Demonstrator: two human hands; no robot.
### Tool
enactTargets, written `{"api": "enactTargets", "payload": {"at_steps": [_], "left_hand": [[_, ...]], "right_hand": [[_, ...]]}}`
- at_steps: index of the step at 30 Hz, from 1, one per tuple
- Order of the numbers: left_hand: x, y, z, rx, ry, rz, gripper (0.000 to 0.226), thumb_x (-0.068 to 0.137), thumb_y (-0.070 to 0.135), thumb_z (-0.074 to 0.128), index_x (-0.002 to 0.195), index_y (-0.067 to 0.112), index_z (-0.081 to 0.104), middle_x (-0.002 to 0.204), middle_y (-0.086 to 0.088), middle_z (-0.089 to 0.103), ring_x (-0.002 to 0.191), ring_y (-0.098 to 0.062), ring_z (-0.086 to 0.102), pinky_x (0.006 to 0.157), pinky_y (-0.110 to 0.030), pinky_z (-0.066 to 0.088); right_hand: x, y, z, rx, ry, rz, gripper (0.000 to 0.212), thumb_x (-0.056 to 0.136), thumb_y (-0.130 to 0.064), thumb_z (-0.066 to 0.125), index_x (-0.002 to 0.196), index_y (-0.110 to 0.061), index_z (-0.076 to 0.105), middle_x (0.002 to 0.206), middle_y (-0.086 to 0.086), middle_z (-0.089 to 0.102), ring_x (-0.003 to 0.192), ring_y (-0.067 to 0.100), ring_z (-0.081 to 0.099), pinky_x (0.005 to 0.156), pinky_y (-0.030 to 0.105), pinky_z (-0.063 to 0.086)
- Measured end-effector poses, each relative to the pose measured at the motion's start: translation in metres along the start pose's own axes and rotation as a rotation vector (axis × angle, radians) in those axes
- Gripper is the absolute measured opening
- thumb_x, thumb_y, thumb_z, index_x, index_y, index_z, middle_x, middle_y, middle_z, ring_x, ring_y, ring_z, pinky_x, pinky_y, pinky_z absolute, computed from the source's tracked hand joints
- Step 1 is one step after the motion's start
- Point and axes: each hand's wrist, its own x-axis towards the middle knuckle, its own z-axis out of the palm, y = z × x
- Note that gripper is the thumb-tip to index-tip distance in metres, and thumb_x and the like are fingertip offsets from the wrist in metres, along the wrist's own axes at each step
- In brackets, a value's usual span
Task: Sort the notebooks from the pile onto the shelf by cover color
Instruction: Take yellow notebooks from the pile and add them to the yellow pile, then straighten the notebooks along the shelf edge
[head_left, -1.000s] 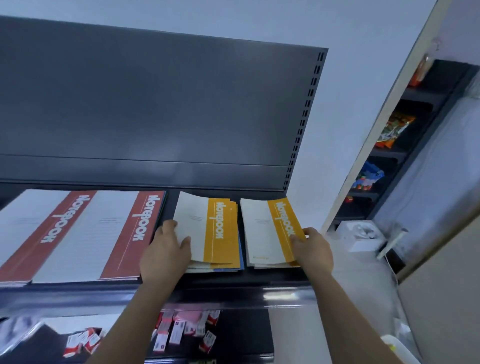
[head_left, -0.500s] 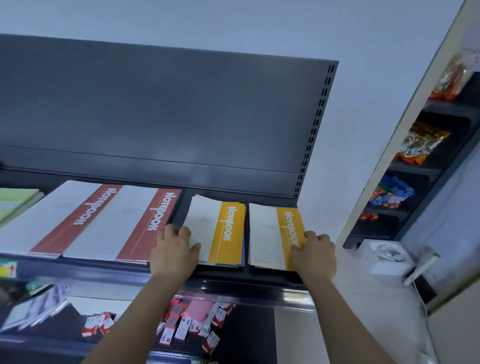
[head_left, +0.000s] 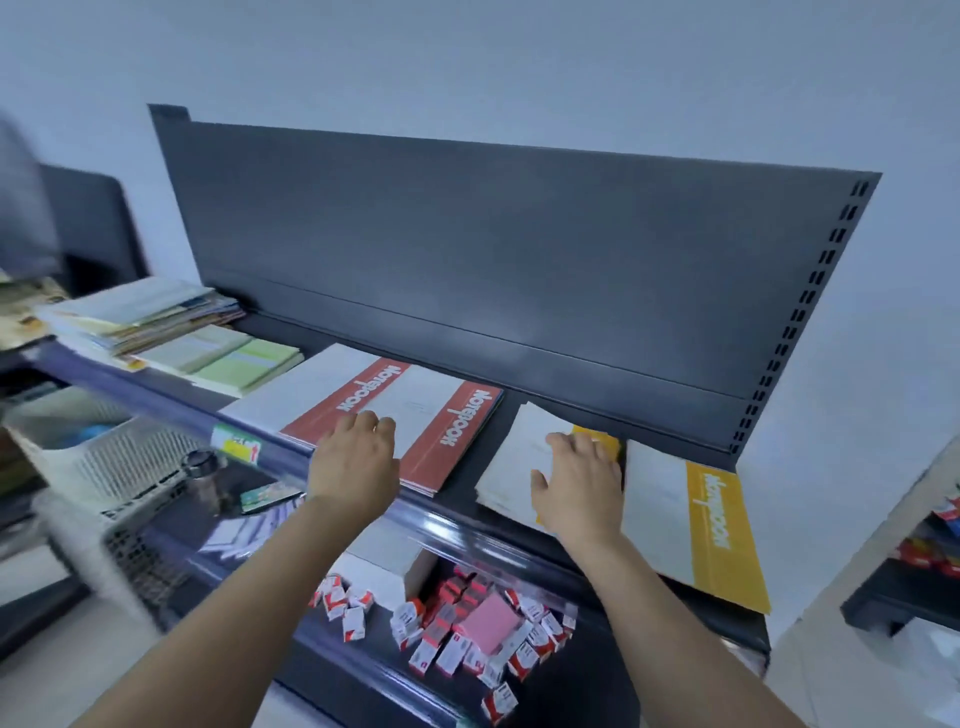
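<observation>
On my feed the left hand's fingertips (head_left: 370, 422) lie close together, bent at the knuckles, touching the cover of the red-banded notebooks (head_left: 457, 415) near their front edge; the left hand (head_left: 356, 462) pinches nothing that I can make out. The right hand's fingers (head_left: 569, 446) lie nearly straight and flat, with the thumb splayed toward the red-banded notebooks, pressing on a yellow-banded notebook stack (head_left: 511, 457) just to the right of them. The right hand (head_left: 576, 483) covers most of that stack's yellow band, and I cannot tell whether any finger hooks under a cover. Farther right of the red-banded notebooks, just beside the pressed stack, a second yellow-banded notebook (head_left: 691, 519) lies with its front corner over the rail. The red-banded notebooks lie side by side, white panels and red strips with the word Notebook facing up. Just left of them lie pale green notebooks (head_left: 234, 358), and beyond those, farther left, a mixed pile of notebooks (head_left: 140, 312) sits unevenly stacked. All of these lie on the top shelf (head_left: 467, 467), and behind the red-banded notebooks rises the dark back panel (head_left: 519, 260). Below them, on the lower shelf, small red-and-white boxes (head_left: 452, 644) lie scattered around a pink pad (head_left: 488, 623). Down and to the left of the red-banded notebooks stands a white mesh basket (head_left: 104, 467), blurred on my screen.
</observation>
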Motion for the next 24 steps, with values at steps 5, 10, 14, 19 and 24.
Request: {"api": "enactTargets", "payload": {"at_steps": [5,10,14,19,24], "left_hand": [[-0.017,-0.063,-0.012,0.085,0.008,-0.143,0.039,0.095,0.029,0.045,0.131,0.015,0.044,0.128,-0.005,0.050,0.120,-0.025,0.045,0.095,-0.036,0.040],[-0.031,-0.132,-0.020,0.131,0.002,-0.250,0.036,0.093,0.026,0.046,0.128,0.017,0.045,0.126,-0.004,0.051,0.119,-0.023,0.045,0.094,-0.033,0.039],[-0.034,-0.191,-0.024,0.147,-0.004,-0.318,0.036,0.093,0.028,0.045,0.127,0.016,0.046,0.123,-0.005,0.052,0.118,-0.025,0.045,0.094,-0.035,0.039],[-0.028,-0.269,-0.020,0.152,-0.009,-0.364,0.034,0.093,0.027,0.046,0.126,0.017,0.045,0.123,-0.004,0.050,0.119,-0.025,0.043,0.095,-0.035,0.038],[-0.009,-0.346,-0.006,0.165,-0.018,-0.378,0.034,0.093,0.025,0.047,0.126,0.018,0.047,0.122,-0.003,0.051,0.116,-0.024,0.044,0.094,-0.034,0.038]], "right_hand": [[0.013,-0.078,0.007,-0.002,-0.054,-0.270,0.043,0.094,-0.036,0.053,0.133,-0.020,0.048,0.131,0.002,0.050,0.123,0.024,0.044,0.101,0.037,0.036],[0.019,-0.159,0.017,-0.014,-0.096,-0.474,0.041,0.094,-0.032,0.053,0.132,-0.018,0.048,0.131,0.005,0.051,0.120,0.024,0.045,0.099,0.037,0.036],[0.025,-0.226,0.032,-0.018,-0.121,-0.585,0.044,0.094,-0.032,0.053,0.135,-0.018,0.046,0.134,0.005,0.049,0.122,0.024,0.044,0.098,0.035,0.036],[0.036,-0.310,0.054,-0.032,-0.153,-0.646,0.036,0.094,-0.032,0.051,0.128,-0.019,0.049,0.128,0.005,0.051,0.118,0.025,0.045,0.094,0.036,0.038],[0.054,-0.388,0.079,-0.032,-0.156,-0.659,0.038,0.093,-0.033,0.051,0.129,-0.020,0.049,0.126,0.004,0.052,0.119,0.025,0.045,0.094,0.036,0.036]]}}
